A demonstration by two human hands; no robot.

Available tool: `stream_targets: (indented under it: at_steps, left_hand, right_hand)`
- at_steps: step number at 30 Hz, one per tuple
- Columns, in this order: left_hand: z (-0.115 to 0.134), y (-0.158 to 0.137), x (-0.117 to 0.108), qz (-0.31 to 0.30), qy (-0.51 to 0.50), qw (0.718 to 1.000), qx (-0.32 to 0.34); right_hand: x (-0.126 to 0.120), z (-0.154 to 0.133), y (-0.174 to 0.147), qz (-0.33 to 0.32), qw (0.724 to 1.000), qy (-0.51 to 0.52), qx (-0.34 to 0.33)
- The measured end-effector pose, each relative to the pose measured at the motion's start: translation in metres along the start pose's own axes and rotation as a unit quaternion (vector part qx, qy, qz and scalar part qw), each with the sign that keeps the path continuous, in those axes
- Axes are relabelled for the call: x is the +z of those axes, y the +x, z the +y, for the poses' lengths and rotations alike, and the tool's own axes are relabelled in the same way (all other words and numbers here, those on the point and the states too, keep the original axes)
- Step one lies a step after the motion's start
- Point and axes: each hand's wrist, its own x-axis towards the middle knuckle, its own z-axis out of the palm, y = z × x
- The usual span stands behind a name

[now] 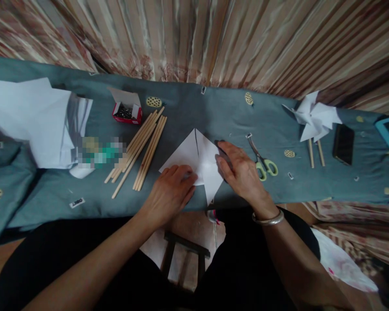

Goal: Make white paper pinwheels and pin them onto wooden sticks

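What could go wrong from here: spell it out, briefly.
The white paper has a slit at its far corner, which could tear further if tugged. The right hand is close to the scissors and might knock them. The red box of small metal pieces stands open, so a bump could spill it.

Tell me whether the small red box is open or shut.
Open: the red box has its lid raised, showing small dark pieces inside.

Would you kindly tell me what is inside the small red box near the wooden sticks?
The open red box holds many small, dark, shiny pieces, too small to identify for certain. Anything beneath the top layer is covered and cannot be seen.
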Motion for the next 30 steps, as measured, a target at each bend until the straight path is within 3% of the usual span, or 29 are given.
stream_targets:
  at_steps: [6, 11, 16, 22, 27, 30]
  left_hand:
    - [-0.003, -0.002, 0.001, 0.014, 0.007, 1.000, 0.019]
    - [-0.006, -0.004, 0.002, 0.033, 0.012, 0.999, 0.033]
    - [-0.007, -0.005, 0.001, 0.055, 0.017, 0.997, 0.055]
    - [-0.008, 0.000, -0.004, 0.074, 0.033, 0.995, 0.060]
    - [-0.025, 0.010, -0.008, 0.082, 0.069, 0.994, 0.027]
    - [-0.033, 0.012, -0.011, 0.087, 0.071, 0.994, -0.012]
  right_hand:
    - [-0.013, 0.010, 0.000, 0.004, 0.995, 0.059, 0.085]
    - [-0.010, 0.023, -0.005, 0.006, 0.970, 0.174, 0.170]
    - [-0.011, 0.030, -0.009, 0.010, 0.932, 0.295, 0.208]
    - [-0.025, 0.029, -0.020, 0.021, 0.910, 0.344, 0.231]
    - [-0.032, 0.012, -0.049, -0.075, 0.898, 0.358, 0.245]
    - [-0.038, 0.002, -0.064, -0.157, 0.919, 0.289, 0.217]
